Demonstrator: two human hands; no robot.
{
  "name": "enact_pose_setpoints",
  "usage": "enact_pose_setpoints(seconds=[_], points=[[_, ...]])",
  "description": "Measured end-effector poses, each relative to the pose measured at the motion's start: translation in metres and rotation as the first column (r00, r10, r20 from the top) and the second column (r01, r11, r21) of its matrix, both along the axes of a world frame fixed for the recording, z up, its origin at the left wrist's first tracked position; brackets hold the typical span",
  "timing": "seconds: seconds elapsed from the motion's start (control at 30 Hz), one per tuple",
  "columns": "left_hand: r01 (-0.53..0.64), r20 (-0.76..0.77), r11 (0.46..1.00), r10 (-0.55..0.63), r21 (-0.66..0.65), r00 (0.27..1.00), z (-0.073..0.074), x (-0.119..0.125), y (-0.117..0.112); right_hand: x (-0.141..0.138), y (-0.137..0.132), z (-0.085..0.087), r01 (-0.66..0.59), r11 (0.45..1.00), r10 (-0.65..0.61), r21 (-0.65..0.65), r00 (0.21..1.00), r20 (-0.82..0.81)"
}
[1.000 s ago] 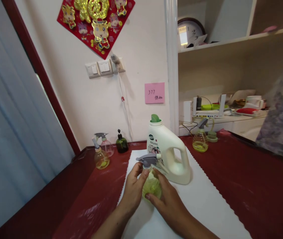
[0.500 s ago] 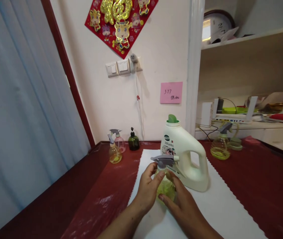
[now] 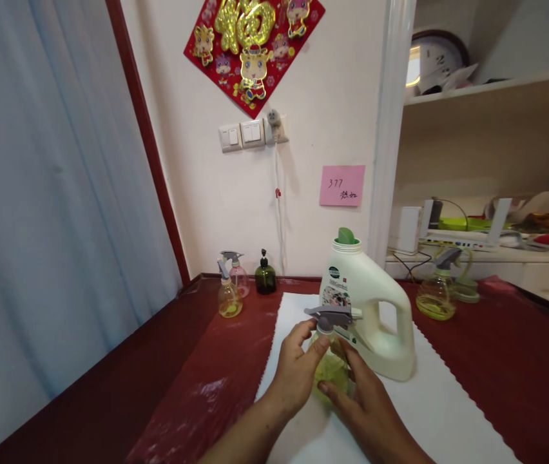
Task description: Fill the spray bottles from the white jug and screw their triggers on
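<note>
Between my two hands is a clear yellow spray bottle with a grey trigger head, its nozzle pointing right. My left hand wraps the upper left side, thumb near the neck. Around the lower right side curls my right hand, its thumb across the front. Parts of the bottle are hidden by my fingers. Just behind it stands a large pale green detergent jug, upright and uncapped, with a green leaf-shaped piece in its mouth.
A white sheet lies on the dark red tabletop. At the back left stand a yellow spray bottle, a pink one and a dark green pump bottle. Another yellow spray bottle stands right, beneath shelves.
The whole view has shifted slightly, so everything appears a little further right and lower. Both hands keep the same hold on the spray bottle.
</note>
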State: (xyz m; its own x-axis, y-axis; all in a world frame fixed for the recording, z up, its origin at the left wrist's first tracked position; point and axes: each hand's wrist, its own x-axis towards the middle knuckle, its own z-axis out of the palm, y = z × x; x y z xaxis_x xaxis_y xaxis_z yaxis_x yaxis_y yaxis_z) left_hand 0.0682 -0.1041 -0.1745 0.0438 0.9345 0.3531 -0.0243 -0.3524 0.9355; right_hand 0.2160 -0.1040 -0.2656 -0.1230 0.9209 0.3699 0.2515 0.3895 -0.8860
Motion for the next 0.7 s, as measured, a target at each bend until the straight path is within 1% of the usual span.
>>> enact_pose_setpoints(seconds=[0.13,0.23,0.33,0.4,0.43,0.57,0.7], points=[[-0.144,0.048,0.989,0.145,-0.020,0.988,-0.001,-0.004,0.001,0.001,-0.001,0.010,0.011,1.000,-0.013,-0.029,0.998,-0.062],[-0.272,0.098,0.962,0.274,-0.036,0.957,-0.002,-0.009,0.007,0.001,-0.002,0.021,0.038,0.998,-0.042,-0.052,0.995,-0.089],[-0.352,0.121,0.935,0.355,-0.050,0.927,-0.004,-0.015,0.014,0.000,-0.003,0.032,0.087,0.994,-0.094,-0.066,0.988,-0.119],[-0.378,0.125,0.924,0.382,-0.057,0.916,-0.006,-0.018,0.018,-0.001,-0.004,0.042,0.101,0.993,-0.109,-0.063,0.984,-0.142],[-0.385,0.125,0.921,0.390,-0.059,0.912,-0.007,-0.020,0.019,-0.001,-0.005,0.048,0.090,0.994,-0.097,-0.057,0.983,-0.155],[-0.392,0.116,0.918,0.397,-0.067,0.910,-0.011,-0.024,0.025,-0.002,-0.009,0.076,0.010,0.999,-0.017,-0.033,0.977,-0.212],[-0.390,0.090,0.917,0.397,-0.078,0.914,-0.013,-0.026,0.029,0.003,-0.021,0.104,-0.062,0.998,0.055,-0.013,0.952,-0.300]])
